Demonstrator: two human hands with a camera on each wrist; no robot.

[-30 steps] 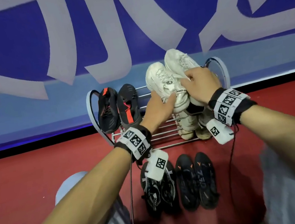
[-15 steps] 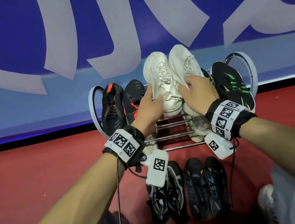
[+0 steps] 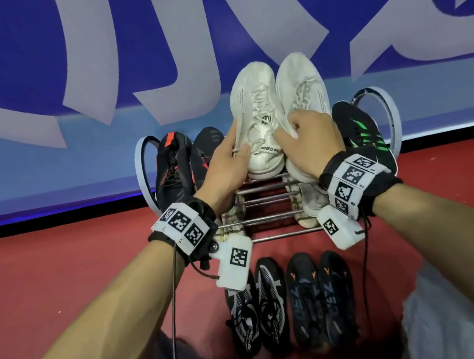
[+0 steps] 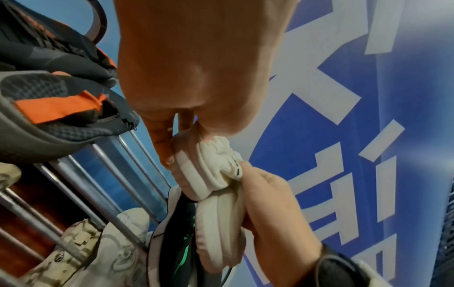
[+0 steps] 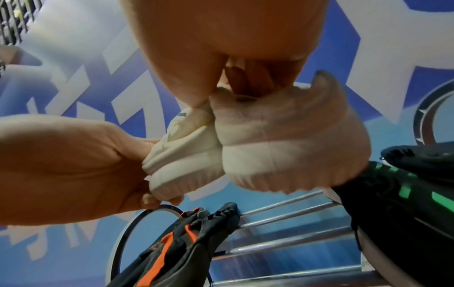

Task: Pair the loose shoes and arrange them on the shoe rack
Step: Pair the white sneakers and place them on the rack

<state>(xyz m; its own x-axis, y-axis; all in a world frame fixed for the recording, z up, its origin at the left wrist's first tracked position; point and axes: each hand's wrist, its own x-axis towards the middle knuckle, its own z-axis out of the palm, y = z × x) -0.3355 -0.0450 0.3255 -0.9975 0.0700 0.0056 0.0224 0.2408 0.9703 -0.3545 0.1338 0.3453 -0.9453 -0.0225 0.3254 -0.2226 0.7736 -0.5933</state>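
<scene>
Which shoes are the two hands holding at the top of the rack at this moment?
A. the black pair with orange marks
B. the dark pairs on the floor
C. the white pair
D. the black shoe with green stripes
C: the left hand and the right hand each grip one shoe of the white pair, side by side above the rack.

Hands, pair: both forearms extended forward, marker bands on wrists. Left hand (image 3: 223,162) fingers curled, gripping. Right hand (image 3: 309,140) fingers curled, gripping, just beside left.
</scene>
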